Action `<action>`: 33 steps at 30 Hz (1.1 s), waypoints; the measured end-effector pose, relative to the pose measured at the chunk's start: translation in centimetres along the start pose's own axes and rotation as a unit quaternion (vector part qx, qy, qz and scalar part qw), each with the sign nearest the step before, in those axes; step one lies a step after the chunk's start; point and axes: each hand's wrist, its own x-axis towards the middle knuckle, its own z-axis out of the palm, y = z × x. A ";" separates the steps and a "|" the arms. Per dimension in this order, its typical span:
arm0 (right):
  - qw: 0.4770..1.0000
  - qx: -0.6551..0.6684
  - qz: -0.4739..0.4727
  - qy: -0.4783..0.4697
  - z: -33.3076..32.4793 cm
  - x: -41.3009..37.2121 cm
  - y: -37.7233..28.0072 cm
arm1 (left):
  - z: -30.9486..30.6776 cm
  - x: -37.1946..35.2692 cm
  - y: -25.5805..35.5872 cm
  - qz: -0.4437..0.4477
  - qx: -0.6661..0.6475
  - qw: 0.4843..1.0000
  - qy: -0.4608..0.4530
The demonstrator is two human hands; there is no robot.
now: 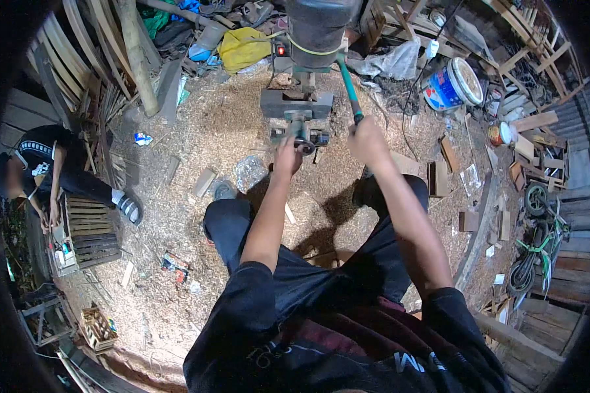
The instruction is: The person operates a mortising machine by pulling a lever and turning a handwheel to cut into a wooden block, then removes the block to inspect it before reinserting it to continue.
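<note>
In front of me stands an upright machine like a drill press, with a dark motor housing (pixel 320 29) on top and a grey metal fence or table (pixel 296 105) below. My right hand (pixel 370 143) is wrapped round the black grip of a green lever (pixel 349 85) at the machine's right side. Lower down, my left hand (pixel 286 157) lies at the black handwheel (pixel 304 147), its fingers closed and partly blurred near the rim. What sits under the tool head is too small and smeared to make out.
A person (pixel 39 167) sits at the left beside a slatted wooden crate (pixel 92 223). Wood shavings cover the floor (pixel 196 137). Wood blocks (pixel 438 179) lie at the right, a paint bucket (pixel 453 85) and yellow sack (pixel 244 49) stand behind, and a small bicycle (pixel 536 245) leans far right.
</note>
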 end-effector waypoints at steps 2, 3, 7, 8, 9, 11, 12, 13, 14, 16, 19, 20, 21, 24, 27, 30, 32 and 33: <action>0.994 0.034 0.101 0.004 2.2 -0.9 0.4 | -0.2 -0.2 0.9 -0.001 0.030 0.999 -0.041; 0.987 0.049 0.152 0.007 3.1 -1.4 0.5 | -0.4 -0.1 1.3 -0.027 0.026 0.998 -0.047; 0.988 0.061 0.137 0.024 9.1 -4.1 3.6 | -0.6 1.5 1.3 -0.059 0.063 0.990 -0.108; 0.989 0.039 0.139 0.042 10.7 -4.4 4.3 | -0.6 1.6 1.3 -0.059 0.058 0.991 -0.104; 0.988 0.016 0.142 0.060 12.1 -4.6 5.0 | -0.5 2.0 1.2 -0.061 0.052 0.992 -0.101; 0.984 -0.002 0.163 0.072 12.7 -5.0 5.2 | -0.3 1.8 1.4 -0.058 0.026 0.995 -0.075; 0.983 0.007 0.175 0.060 12.9 -5.2 5.5 | -0.2 1.8 1.6 -0.057 0.013 0.996 -0.061; 0.981 0.020 0.186 0.047 13.1 -5.3 5.5 | 0.1 1.8 1.4 -0.052 0.014 0.997 -0.052; 0.980 0.034 0.194 0.036 13.3 -5.2 5.3 | 0.1 1.9 1.1 -0.044 0.025 0.997 -0.053; 0.978 0.044 0.201 0.036 13.8 -5.2 5.4 | 0.1 2.0 1.1 -0.025 0.047 0.997 -0.057; 0.978 0.048 0.192 0.066 14.4 -5.5 5.4 | 0.1 1.9 1.5 -0.034 0.042 0.998 -0.039; 0.975 0.063 0.205 0.062 14.1 -5.4 5.0 | 0.2 2.0 1.6 -0.035 0.040 0.998 -0.042; 0.971 0.078 0.218 0.060 13.7 -5.2 4.6 | 0.1 2.1 1.7 -0.036 0.037 0.998 -0.045; 0.975 0.047 0.195 0.090 15.4 -5.5 5.5 | -0.4 2.1 1.2 -0.042 0.009 0.998 -0.052; 0.975 0.068 0.202 0.058 13.7 -5.5 4.7 | -0.6 0.6 1.4 -0.043 -0.033 0.998 -0.015; 0.977 0.107 0.184 0.033 12.4 -5.4 4.5 | -0.4 -2.4 -1.7 -0.057 0.053 0.996 0.031; 0.975 0.107 0.197 -0.001 10.6 -4.9 3.5 | -0.7 -4.9 -3.8 -0.141 0.142 0.980 -0.013; 0.973 0.106 0.205 -0.019 9.5 -4.8 3.1 | -0.6 -5.7 -5.1 -0.145 0.154 0.976 -0.047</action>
